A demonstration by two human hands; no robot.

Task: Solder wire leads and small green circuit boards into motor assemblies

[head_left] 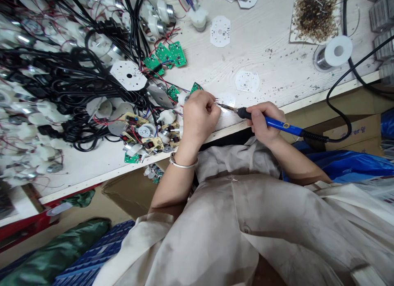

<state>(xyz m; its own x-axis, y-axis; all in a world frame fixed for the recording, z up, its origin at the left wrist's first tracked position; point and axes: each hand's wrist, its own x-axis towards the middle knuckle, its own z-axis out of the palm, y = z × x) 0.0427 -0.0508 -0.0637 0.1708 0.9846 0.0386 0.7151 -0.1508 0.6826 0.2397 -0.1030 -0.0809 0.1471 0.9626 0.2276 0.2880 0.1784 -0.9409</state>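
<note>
My right hand (265,123) is closed round the blue handle of a soldering iron (278,124), whose metal tip points left toward my other hand. My left hand (198,117) is pinched shut at the near table edge, holding thin wire ends (216,100) just beyond the fingertips; a small green circuit board (195,88) shows behind its knuckles. The iron's tip sits right by those wire ends, over a white round LED board (227,100). A silver bangle rings my left wrist.
A big tangle of black cords and white lamp parts (61,80) fills the table's left. Green boards (168,55), white round LED boards (247,81), a solder spool (334,51) and a tray of dark debris (315,14) lie further back. The iron's black cable (341,113) loops right.
</note>
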